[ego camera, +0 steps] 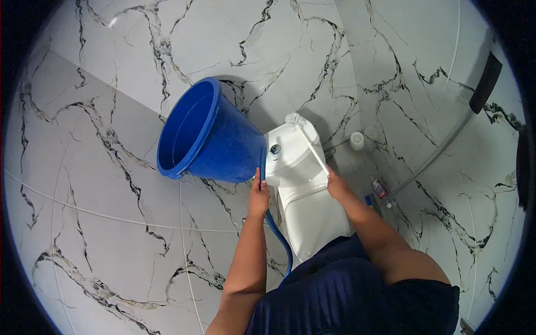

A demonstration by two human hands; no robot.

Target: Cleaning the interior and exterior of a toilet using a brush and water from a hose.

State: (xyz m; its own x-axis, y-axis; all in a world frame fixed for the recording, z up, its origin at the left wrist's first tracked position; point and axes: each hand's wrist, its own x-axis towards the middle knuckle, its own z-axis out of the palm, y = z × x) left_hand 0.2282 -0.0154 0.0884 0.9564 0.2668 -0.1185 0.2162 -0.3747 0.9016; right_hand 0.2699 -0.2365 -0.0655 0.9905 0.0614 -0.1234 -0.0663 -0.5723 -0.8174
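Note:
My left hand [259, 194] grips a blue hose [276, 230], whose upper end points up beside the blue bucket. In my right hand [336, 184] is the handle of a white toilet brush [311, 144]. Its bristle head is over the back edge of the white toilet cistern [289, 161]. A round flush button [275, 149] sits on the cistern lid. Closer to me, the toilet's white seat lid [316, 217] is down. My body partly hides the lid's front and the hose's lower run.
A large blue bucket [238, 142] lies tilted left of the cistern, its mouth facing left. On the right are a white container [356, 141], a labelled bottle [380, 188] and a blue-topped brush [369, 201]. A glass panel edge [435, 155] rises at right. Marble-patterned tiles surround me.

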